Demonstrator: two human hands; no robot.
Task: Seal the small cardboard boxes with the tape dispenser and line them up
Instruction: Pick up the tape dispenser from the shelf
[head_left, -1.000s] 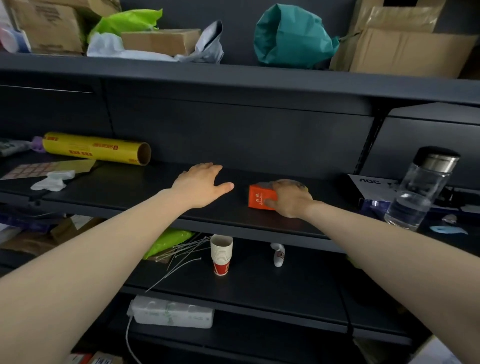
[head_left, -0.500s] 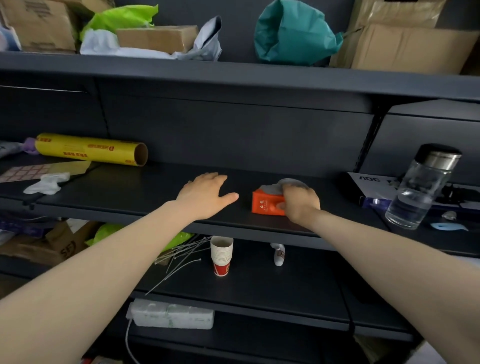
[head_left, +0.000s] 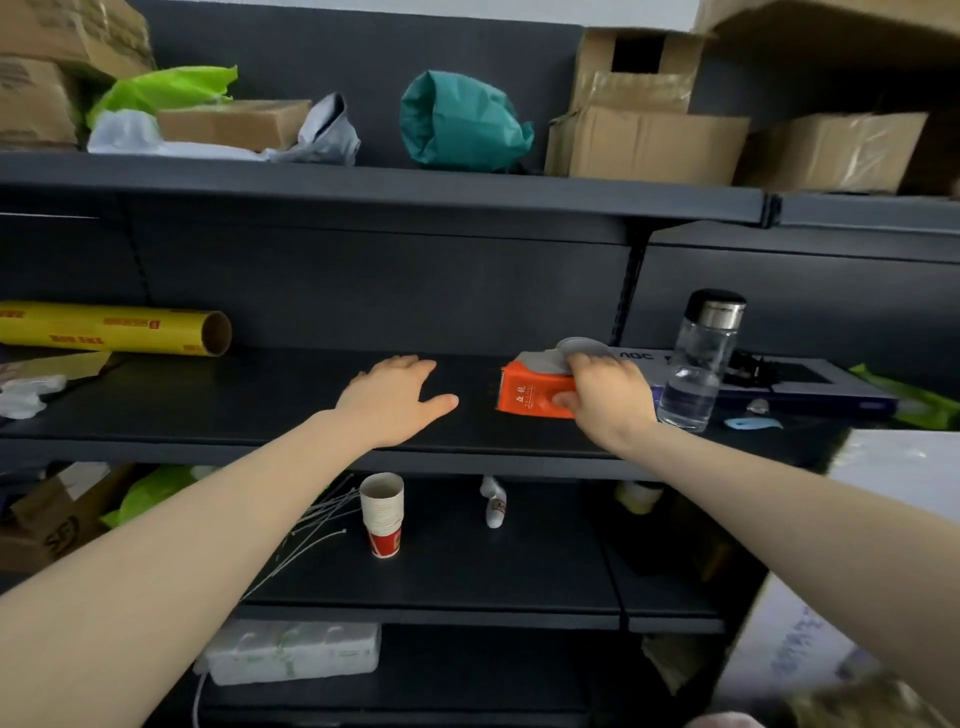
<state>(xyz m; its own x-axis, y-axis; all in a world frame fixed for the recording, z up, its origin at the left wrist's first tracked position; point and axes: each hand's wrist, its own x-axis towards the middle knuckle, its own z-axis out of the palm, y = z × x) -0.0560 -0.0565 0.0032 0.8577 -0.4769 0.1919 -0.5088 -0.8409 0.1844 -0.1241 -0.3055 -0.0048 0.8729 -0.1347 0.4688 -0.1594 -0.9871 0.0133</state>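
An orange tape dispenser with a grey roll of tape in it sits on the dark middle shelf. My right hand grips its right end, thumb on the orange side and fingers over the top. To its left my left hand rests flat on the shelf with fingers spread, holding nothing. Cardboard boxes stand on the top shelf, and a small one lies at the upper left.
A clear water bottle stands just right of my right hand, before a flat blue carton. A yellow film roll lies at the shelf's left. A paper cup stack and cable ties sit on the shelf below.
My right hand has turned and lifted the dispenser's left end, so more of its orange side shows. The view has tilted upward. My left hand has stayed flat on the shelf.
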